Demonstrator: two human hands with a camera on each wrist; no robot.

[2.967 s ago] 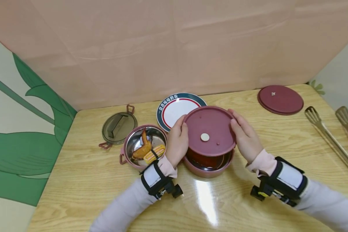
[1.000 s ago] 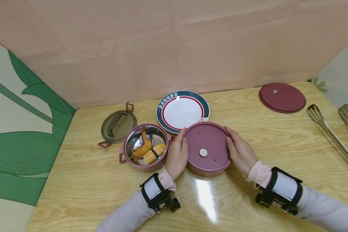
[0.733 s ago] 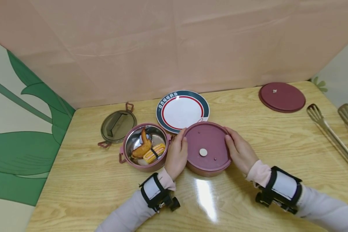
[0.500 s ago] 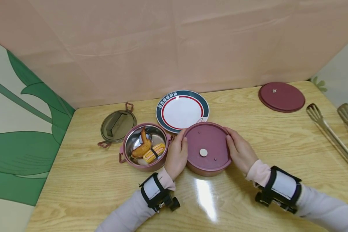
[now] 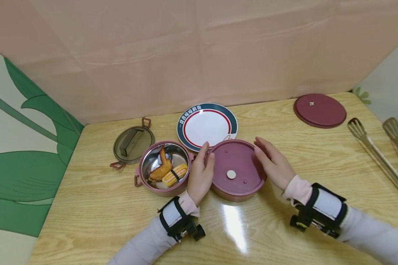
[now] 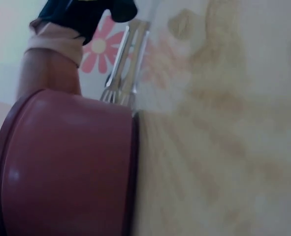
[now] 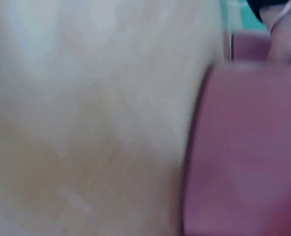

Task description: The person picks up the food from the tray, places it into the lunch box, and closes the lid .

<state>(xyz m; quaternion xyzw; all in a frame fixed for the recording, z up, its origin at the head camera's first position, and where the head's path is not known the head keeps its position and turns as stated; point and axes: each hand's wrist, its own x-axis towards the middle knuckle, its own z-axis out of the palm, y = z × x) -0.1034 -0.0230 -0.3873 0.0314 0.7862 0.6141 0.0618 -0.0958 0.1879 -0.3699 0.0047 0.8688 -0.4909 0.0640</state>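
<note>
A plum-coloured lid (image 5: 242,158) with a pale round spot lies over a round pot (image 5: 236,197) of the same colour. My left hand (image 5: 200,178) is at the pot's left side, its fingers fairly straight; whether they touch the rim I cannot tell. Slightly off the right edge is my right hand (image 5: 276,165), fingers extended and holding nothing. The pot's wall (image 6: 69,162) fills much of the left wrist view and also the right side of the blurred right wrist view. Left of my left hand stands a second pot (image 5: 175,190), uncovered, containing a toy chicken wing (image 5: 161,170) and a yellow banded food piece (image 5: 174,175).
A white plate (image 5: 205,127) with a dark blue rim is behind the pots. A smoky handled lid (image 5: 139,145) lies at the left. To the right are another plum lid (image 5: 321,110), a slotted turner (image 5: 368,141) and a second utensil (image 5: 396,138) along the table edge.
Three seconds ago both hands held the lid tilted above the pot; it came down onto the pot. Since half a second ago, my hands have loosened and the right has drawn slightly away.
</note>
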